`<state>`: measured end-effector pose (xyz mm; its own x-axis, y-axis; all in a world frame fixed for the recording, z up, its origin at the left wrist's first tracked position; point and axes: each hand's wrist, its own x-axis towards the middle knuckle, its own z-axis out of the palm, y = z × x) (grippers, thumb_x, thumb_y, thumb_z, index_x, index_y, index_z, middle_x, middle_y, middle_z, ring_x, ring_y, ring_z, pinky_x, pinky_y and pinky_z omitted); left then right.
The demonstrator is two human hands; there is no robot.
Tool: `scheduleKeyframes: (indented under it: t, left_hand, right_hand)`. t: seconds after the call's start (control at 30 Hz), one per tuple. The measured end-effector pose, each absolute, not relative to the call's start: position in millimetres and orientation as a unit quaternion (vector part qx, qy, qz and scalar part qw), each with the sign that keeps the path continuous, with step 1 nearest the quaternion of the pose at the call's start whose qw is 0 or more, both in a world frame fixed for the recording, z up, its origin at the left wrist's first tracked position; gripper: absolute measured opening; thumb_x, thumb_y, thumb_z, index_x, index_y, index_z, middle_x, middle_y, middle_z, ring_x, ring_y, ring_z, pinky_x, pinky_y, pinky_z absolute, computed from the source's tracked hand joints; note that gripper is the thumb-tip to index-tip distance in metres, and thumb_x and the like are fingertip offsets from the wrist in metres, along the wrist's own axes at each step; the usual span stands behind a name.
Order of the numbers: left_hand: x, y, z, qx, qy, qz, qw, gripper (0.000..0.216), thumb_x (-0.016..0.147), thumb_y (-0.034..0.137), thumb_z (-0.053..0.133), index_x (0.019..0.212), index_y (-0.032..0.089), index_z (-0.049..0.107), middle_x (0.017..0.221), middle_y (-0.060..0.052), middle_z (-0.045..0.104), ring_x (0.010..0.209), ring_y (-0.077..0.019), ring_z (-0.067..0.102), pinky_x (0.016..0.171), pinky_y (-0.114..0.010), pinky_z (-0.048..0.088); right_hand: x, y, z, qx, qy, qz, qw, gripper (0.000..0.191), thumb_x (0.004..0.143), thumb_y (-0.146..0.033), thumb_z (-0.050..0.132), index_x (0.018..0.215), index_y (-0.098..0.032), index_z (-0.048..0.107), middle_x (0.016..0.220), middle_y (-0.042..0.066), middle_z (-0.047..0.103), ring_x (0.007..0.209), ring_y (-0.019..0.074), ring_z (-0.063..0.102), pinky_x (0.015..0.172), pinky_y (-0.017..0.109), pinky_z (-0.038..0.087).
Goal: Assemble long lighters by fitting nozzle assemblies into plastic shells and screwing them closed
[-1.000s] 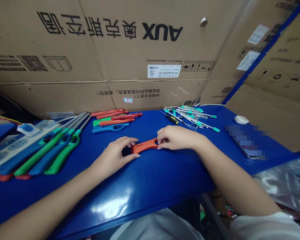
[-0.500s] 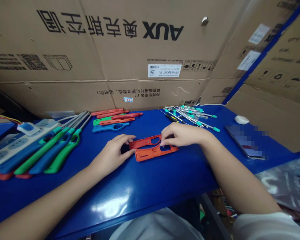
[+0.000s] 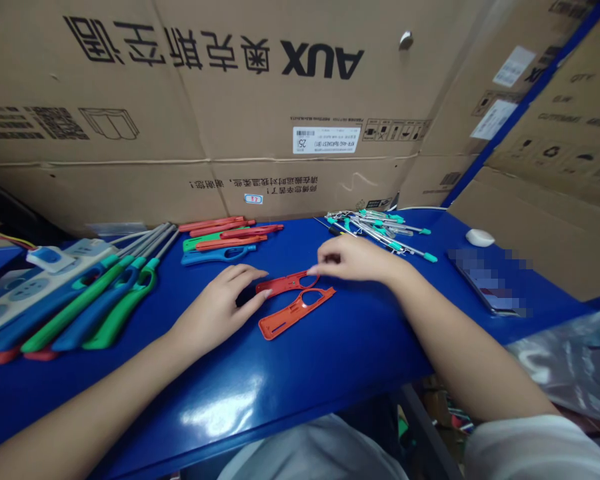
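My left hand [image 3: 219, 303] rests on the blue table [image 3: 330, 353], thumb and fingers curled round the left end of a red handle shell half [image 3: 286, 283]. My right hand [image 3: 356, 259] pinches the right end of that same half, just off the table. A matching orange-red shell half [image 3: 295, 312] lies loose on the table in front of it, inner side up, touched by neither hand.
Finished long lighters [image 3: 95, 300] in green and blue lie at the left beside a white power strip [image 3: 25, 287]. More coloured shell halves [image 3: 220, 239] are stacked behind. Metal rods with teal tips [image 3: 385, 230] lie back right, near a phone [image 3: 490, 280]. Cardboard boxes [image 3: 280, 107] wall the back.
The closed orange-red handle has come apart into two halves. My right hand lifted one half back and up; the other half dropped onto the table in front.
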<state>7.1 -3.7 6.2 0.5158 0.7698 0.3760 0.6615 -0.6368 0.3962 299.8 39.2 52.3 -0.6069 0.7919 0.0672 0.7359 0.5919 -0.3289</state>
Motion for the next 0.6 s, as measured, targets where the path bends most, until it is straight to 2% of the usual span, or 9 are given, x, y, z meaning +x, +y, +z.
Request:
scheduleKeyframes:
  t: [0.07, 0.13, 0.2, 0.3, 0.47, 0.6]
  left_hand:
    - [9.9, -9.6, 10.6, 0.88, 0.393, 0.248, 0.098, 0.038, 0.103, 0.047, 0.049, 0.12, 0.02, 0.069, 0.121, -0.01, 0.069, 0.114, -0.0256, 0.065, 0.103, -0.041, 0.053]
    - [13.0, -15.9, 13.1, 0.898, 0.368, 0.218, 0.103, 0.039, 0.102, 0.05, 0.051, 0.121, 0.022, 0.07, 0.126, -0.01, 0.068, 0.119, -0.0268, 0.064, 0.105, -0.043, 0.053]
    - [15.8, -20.9, 13.8, 0.912, 0.349, 0.188, 0.105, 0.042, 0.098, 0.054, 0.057, 0.123, 0.023, 0.07, 0.131, -0.01, 0.067, 0.123, -0.0288, 0.062, 0.106, -0.045, 0.053]
    - [18.2, -23.9, 13.0, 0.923, 0.334, 0.159, 0.102, 0.045, 0.094, 0.055, 0.061, 0.124, 0.023, 0.07, 0.131, -0.01, 0.068, 0.123, -0.0309, 0.063, 0.104, -0.046, 0.054]
    - [15.2, -20.1, 10.5, 0.922, 0.341, 0.154, 0.097, 0.033, 0.101, 0.04, 0.052, 0.12, 0.021, 0.071, 0.124, -0.011, 0.071, 0.114, -0.0276, 0.067, 0.096, -0.043, 0.058]
    - [8.2, -15.3, 8.5, 0.919, 0.35, 0.16, 0.09, 0.032, 0.1, 0.039, 0.052, 0.116, 0.019, 0.072, 0.118, -0.011, 0.072, 0.11, -0.0274, 0.068, 0.096, -0.044, 0.059]
  right_hand:
    - [317.3, 50.9, 54.6, -0.512, -0.843, 0.071, 0.151, 0.033, 0.099, -0.046, 0.053, 0.083, -0.02, 0.067, 0.082, 0.003, 0.072, 0.073, 0.0165, 0.061, 0.064, 0.028, 0.037]
    - [336.1, 61.8, 55.2, -0.62, -0.775, 0.004, 0.123, 0.024, 0.098, -0.038, 0.054, 0.093, -0.02, 0.069, 0.09, 0.007, 0.074, 0.081, 0.0203, 0.063, 0.064, 0.028, 0.035]
    - [352.7, 70.4, 53.2, -0.679, -0.729, -0.001, 0.08, 0.019, 0.093, -0.032, 0.057, 0.102, -0.02, 0.069, 0.101, 0.01, 0.075, 0.087, 0.0232, 0.065, 0.063, 0.029, 0.035]
    - [367.7, 78.8, 46.1, -0.7, -0.712, 0.011, 0.054, 0.017, 0.088, -0.028, 0.062, 0.102, -0.02, 0.069, 0.104, 0.011, 0.075, 0.089, 0.0248, 0.066, 0.062, 0.03, 0.035]
    - [369.5, 86.9, 32.1, -0.714, -0.698, 0.025, 0.04, 0.017, 0.088, -0.031, 0.063, 0.098, -0.019, 0.069, 0.102, 0.012, 0.074, 0.095, 0.0276, 0.065, 0.068, 0.031, 0.041]
    - [368.4, 89.8, 26.8, -0.719, -0.692, 0.048, 0.053, 0.013, 0.089, -0.028, 0.061, 0.094, -0.018, 0.069, 0.1, 0.013, 0.073, 0.092, 0.0267, 0.065, 0.071, 0.032, 0.043]
